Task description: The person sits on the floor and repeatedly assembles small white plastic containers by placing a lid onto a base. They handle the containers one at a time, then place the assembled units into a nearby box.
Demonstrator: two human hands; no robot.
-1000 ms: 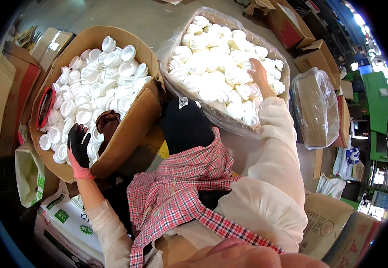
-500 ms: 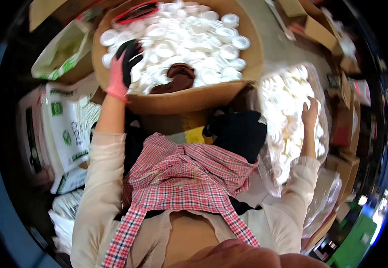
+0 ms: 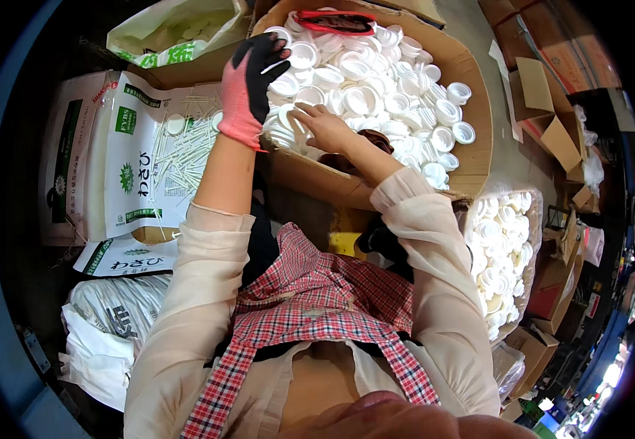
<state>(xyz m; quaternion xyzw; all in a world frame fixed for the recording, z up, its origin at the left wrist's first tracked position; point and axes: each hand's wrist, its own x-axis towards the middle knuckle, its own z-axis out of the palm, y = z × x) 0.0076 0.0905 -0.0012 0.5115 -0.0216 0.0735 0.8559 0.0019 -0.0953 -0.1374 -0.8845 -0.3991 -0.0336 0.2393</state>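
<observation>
My left hand [image 3: 250, 88], in a pink and black glove with bare fingertips, is over the left side of a large cardboard box [image 3: 471, 157]. Its fingers are apart and nothing shows in them. White round plastic caps [image 3: 361, 101] fill the box in a heap. Bare, my right hand [image 3: 326, 130] reaches in over the near left caps, beside the gloved wrist. Its fingers are stretched out on or just above the caps; I cannot tell whether they touch. Partly behind my right wrist lies a dark brown cloth item [image 3: 377, 140].
A red-edged pouch [image 3: 336, 23] lies on the heap's far side. At right stands a clear plastic bag [image 3: 528, 278] of more caps. Thin white sticks [image 3: 186, 150] lie on a printed white bag [image 3: 129, 146] at left. Open cardboard boxes [image 3: 544, 110] stand far right.
My right hand has left the bag of caps on the right and come across to the cardboard box, near my left hand. The view has turned, shifting the scene.
</observation>
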